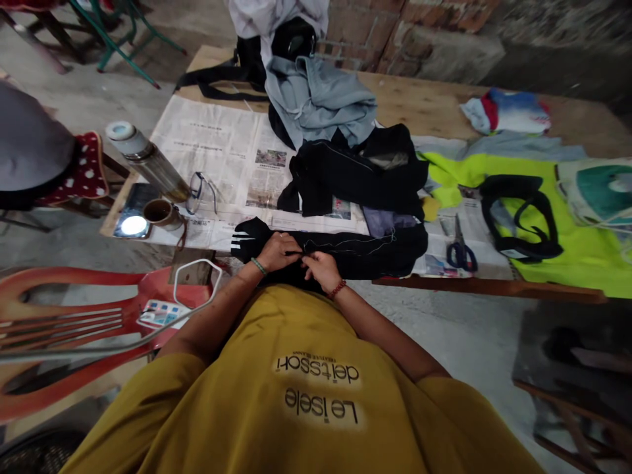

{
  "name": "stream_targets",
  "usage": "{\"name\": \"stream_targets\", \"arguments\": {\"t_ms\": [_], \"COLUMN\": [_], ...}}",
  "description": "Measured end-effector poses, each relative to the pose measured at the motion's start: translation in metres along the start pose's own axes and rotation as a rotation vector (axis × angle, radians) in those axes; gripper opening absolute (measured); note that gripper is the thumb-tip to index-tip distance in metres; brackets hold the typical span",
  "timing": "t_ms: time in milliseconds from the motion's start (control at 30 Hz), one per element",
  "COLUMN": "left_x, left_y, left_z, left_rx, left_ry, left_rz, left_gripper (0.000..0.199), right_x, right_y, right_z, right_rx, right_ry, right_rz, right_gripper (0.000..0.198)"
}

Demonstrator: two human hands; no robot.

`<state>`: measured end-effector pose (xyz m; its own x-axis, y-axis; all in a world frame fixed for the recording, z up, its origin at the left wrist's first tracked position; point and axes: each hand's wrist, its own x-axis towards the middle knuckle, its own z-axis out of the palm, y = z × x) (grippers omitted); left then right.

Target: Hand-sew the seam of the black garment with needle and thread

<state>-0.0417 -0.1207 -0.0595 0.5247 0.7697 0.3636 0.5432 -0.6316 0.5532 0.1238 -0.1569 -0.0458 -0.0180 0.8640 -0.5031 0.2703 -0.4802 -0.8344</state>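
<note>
The black garment lay along the near edge of the bench, directly in front of the person. Its long axis ran from side to side, roughly parallel with that edge, so that it crossed the body instead of pointing away from it. One end, marked with short white stripes, pointed to the person's left; the other, plain and rounded, pointed right. The stripes ran roughly along the same axis, and a loose pale thread trailed over the cloth towards the right end.

The hands were close together, left of the garment's middle. The left hand pinched the black cloth, and the right hand had its fingertips closed on it just beside; whether a needle sat between them was too small to tell.

The clearest writing was on the mustard shirt, upside down in this view: dark letters that seemed to read "Leisele" and "deitssori", with a smaller line by the latter too fine to make out. Newspaper covered part of the bench, its printed columns and pictures visible but the characters too small to read. The stripes were the garment's only visible marking.
</note>
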Motion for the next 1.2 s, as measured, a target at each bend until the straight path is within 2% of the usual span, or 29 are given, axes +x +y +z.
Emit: {"name": "stream_targets", "arguments": {"t_ms": [100,333,433,633,833,1200], "left_x": [0.001,0.002,0.002,0.003,0.003,0.005], "left_y": [-0.002,-0.005,-0.004,-0.006,-0.007,-0.004], "left_z": [-0.003,-0.009,-0.009,-0.004,-0.004,-0.006], "left_rx": [-0.087,-0.273,-0.271,-0.195,-0.16,-0.176], "left_ry": [0.009,0.095,0.105,0.066,0.002,0.045], "left_rz": [-0.009,-0.121,-0.131,-0.064,-0.042,-0.153], "left_gripper": [0.018,0.022,0.017,0.011,0.013,0.017], "right_x": [0.0,-0.002,-0.002,-0.003,-0.002,-0.005], "right_y": [0.001,0.012,0.015,0.011,0.004,0.01], "right_z": [-0.001,-0.005,-0.004,-0.003,-0.002,-0.005], "right_rx": [0.044,0.03,0.04,0.026,-0.065,-0.019], "right_ry": [0.007,0.007,-0.009,-0.017,0.047,0.005], "right_rz": [0.005,-0.098,-0.1,-0.101,-0.098,-0.142], "right_gripper": [0.008,0.012,0.015,0.017,0.018,0.02]}}
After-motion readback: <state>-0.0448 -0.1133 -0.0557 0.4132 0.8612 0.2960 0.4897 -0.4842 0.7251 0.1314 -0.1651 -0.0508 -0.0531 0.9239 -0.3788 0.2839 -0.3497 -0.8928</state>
